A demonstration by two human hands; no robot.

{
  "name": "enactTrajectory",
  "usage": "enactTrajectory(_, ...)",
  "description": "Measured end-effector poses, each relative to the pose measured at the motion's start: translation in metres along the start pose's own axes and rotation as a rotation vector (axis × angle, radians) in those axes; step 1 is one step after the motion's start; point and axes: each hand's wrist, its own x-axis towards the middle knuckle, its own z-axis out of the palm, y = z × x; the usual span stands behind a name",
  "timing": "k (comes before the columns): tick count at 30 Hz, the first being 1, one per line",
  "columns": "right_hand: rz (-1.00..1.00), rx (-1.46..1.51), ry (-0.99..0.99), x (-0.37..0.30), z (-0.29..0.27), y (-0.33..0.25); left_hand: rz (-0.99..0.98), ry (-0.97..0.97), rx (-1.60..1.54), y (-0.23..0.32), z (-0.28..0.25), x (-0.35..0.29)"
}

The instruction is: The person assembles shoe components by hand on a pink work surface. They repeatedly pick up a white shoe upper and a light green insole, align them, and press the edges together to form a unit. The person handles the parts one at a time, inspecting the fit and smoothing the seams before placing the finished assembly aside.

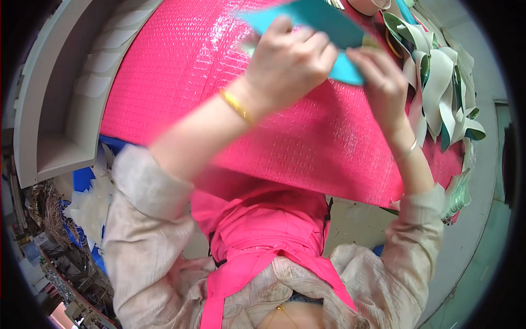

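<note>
Above the far part of the pink table cover, a flexible teal sheet [320, 23] is raised between my hands, blurred by motion. My left hand [293, 61], with a yellow bracelet at the wrist, is closed on the sheet's near side, fingers curled. On the other side, my right hand [382, 82] pinches the sheet's near right corner between thumb and fingers. A small pale yellowish patch shows just behind the right fingers; I cannot make out what it is. The sheet's far edge is cut off by the picture.
Quilted glossy pink cover [181, 71] spreads over the table. Curved white and green strips [438, 88] hang in a bunch at the right edge. A round pinkish container [370, 5] stands at the far right. On the left is a grey-white open shelf [57, 109], with scraps [90, 211] below.
</note>
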Motion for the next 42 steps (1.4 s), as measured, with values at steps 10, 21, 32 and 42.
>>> enactTrajectory(10, 0.118, 0.166, -0.329, -0.077, 0.026, -0.09, 0.22, -0.268, -0.026, 0.045, -0.006, -0.11)
enactTrajectory(21, 0.219, 0.348, -0.771, -0.036, 0.044, -0.062, -0.555, -0.322, -0.166, 0.074, -0.005, -0.116)
enactTrajectory(32, 0.307, 0.407, -1.273, 0.021, 0.061, -0.041, -0.87, -0.454, -0.259, 0.067, 0.008, -0.107)
enactTrajectory(42, 0.193, 0.285, -1.179, 0.01, 0.071, -0.052, -0.866, -0.79, -0.212, 0.058, 0.008, -0.081)
